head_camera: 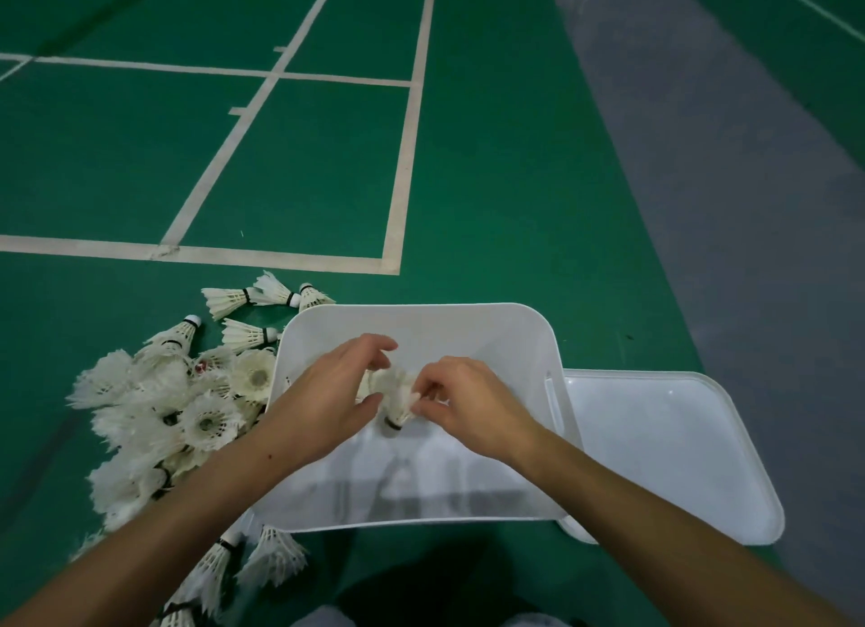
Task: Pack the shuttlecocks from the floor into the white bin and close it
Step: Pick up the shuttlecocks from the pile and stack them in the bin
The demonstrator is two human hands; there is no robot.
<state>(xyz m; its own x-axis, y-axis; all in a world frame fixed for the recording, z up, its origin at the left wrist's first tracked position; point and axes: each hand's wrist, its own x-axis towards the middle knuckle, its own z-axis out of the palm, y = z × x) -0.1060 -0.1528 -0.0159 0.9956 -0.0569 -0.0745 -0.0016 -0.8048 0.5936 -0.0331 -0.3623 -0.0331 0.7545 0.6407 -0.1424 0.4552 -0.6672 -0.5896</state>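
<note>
A big pile of white feathered shuttlecocks [164,416] is seen on the green floor [491,182], left of the open white bin [515,336]. Over the bin, one shuttlecock [395,399] is pinched between the left hand [327,402] and the right hand [472,406]. The lid [669,453] is laid just right. No writing can be read.

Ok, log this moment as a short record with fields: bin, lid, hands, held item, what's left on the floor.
bin: white bin open on the green court floor, inside mostly bare
lid: off, lying flat on the floor against the bin's right side
left hand: over the bin, gripping shuttlecocks
right hand: over the bin, pinching the same shuttlecocks
held item: shuttlecocks, cork end toward the camera
left on floor: pile of shuttlecocks left of the bin
task state: packing not finished, bin not closed
</note>
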